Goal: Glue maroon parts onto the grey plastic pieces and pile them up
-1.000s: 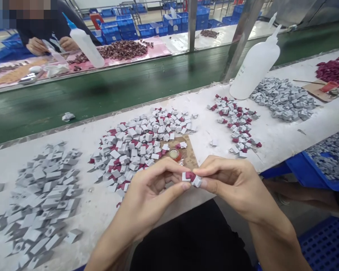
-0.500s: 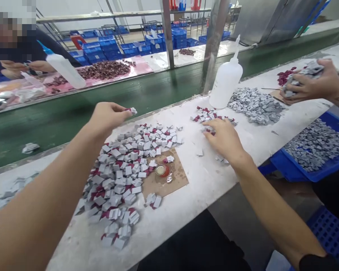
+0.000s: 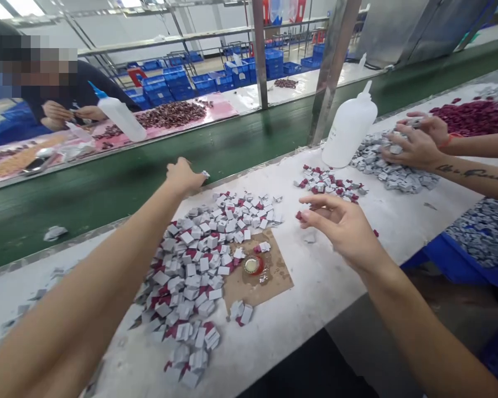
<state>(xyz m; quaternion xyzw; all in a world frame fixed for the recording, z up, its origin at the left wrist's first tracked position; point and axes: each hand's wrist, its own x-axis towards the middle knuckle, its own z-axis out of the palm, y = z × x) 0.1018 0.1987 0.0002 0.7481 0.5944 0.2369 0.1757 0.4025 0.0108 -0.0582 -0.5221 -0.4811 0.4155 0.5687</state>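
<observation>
My left hand (image 3: 185,176) is closed in a pinch at the conveyor's near edge. A small pale grey piece (image 3: 206,174) pokes out from its fingertips. My right hand (image 3: 336,224) hovers over the table, thumb and fingers closed on a small maroon-and-grey piece (image 3: 300,215). Between my arms spreads a heap of grey and maroon pieces (image 3: 188,271). Beside the heap, a wet cardboard sheet (image 3: 280,279) bears a small round red-rimmed cap (image 3: 253,266). Just beyond my right hand is a smaller pile of maroon and grey pieces (image 3: 332,182).
A white squeeze bottle (image 3: 348,132) stands near the grey pile (image 3: 410,181), where another person's hands (image 3: 417,146) hold grey pieces. Behind runs a green conveyor belt (image 3: 232,149); across it sits a co-worker (image 3: 87,83). A blue crate (image 3: 452,260) is at lower right.
My right hand has drawn back from the small pile with a piece between its fingers. My left hand still pinches its piece. The neighbour's hands have lowered onto the grey pile.
</observation>
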